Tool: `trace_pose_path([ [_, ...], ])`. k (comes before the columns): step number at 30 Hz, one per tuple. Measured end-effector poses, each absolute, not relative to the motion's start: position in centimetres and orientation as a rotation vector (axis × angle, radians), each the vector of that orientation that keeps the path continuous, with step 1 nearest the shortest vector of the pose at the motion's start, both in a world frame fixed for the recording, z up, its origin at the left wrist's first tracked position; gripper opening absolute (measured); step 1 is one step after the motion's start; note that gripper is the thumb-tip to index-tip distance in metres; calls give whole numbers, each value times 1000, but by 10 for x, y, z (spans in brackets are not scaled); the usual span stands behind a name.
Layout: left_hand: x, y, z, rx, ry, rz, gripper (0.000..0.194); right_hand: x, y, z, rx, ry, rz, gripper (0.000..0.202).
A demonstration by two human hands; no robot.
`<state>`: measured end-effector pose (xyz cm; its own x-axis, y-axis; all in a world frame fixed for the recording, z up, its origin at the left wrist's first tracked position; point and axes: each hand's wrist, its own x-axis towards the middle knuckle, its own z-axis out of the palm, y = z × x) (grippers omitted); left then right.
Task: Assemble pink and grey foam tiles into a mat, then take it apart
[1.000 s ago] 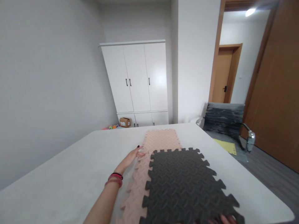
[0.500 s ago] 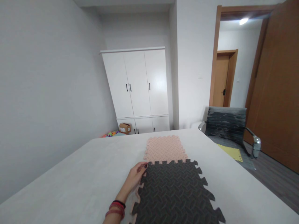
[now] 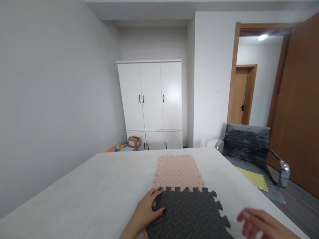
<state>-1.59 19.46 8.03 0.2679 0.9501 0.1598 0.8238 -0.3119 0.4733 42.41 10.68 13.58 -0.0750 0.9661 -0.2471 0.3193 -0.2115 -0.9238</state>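
A dark grey interlocking foam mat tile [image 3: 189, 212] lies at the near side of the white table, its toothed far edge against a pink foam mat tile [image 3: 178, 171]. My left hand [image 3: 144, 210] grips the dark tile's left edge near the far corner, thumb on top and fingers along the side. Pink shows under the dark tile's lower left edge. Off to the right, my right hand [image 3: 261, 224] hovers apart from the tile, blurred, with loosely bent fingers and nothing visible in them.
The white table [image 3: 94, 192] spreads out in front of me. A chair [image 3: 246, 146] stands beyond its right side with a yellow foam tile [image 3: 254, 178] on the seat. A white cabinet [image 3: 152, 96], a cardboard box [image 3: 134, 142] and colourful items [image 3: 119, 147] are at the back.
My right hand has come into view at the lower right. The left thumb has moved onto the dark tile's top. The view has tilted up, so the tiles sit lower in the picture.
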Motion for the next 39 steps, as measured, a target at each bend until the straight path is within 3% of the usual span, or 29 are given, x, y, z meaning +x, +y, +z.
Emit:
trace_pose_path([
  [3,-17,195,78,2220,1648,586,65,400,199,123,-1601,-1554,1202,40],
  [6,-18,195,77,2210,1649,602,67,366,265,100,-1808,-1711,985,25],
  [11,-17,191,81,2229,1586,674,65,335,308,80,-1904,-1681,1022,15],
  [17,-15,192,85,2249,1534,686,62,335,312,86,-1911,-1622,1031,23],
  [22,-17,194,81,2258,1522,673,63,318,308,96,-1877,-1791,797,11],
  [26,-16,192,84,2252,1495,675,63,302,292,110,-1812,-1879,555,29],
  [39,-13,195,75,2210,1515,694,62,205,224,223,-1099,-2330,-48,14],
])
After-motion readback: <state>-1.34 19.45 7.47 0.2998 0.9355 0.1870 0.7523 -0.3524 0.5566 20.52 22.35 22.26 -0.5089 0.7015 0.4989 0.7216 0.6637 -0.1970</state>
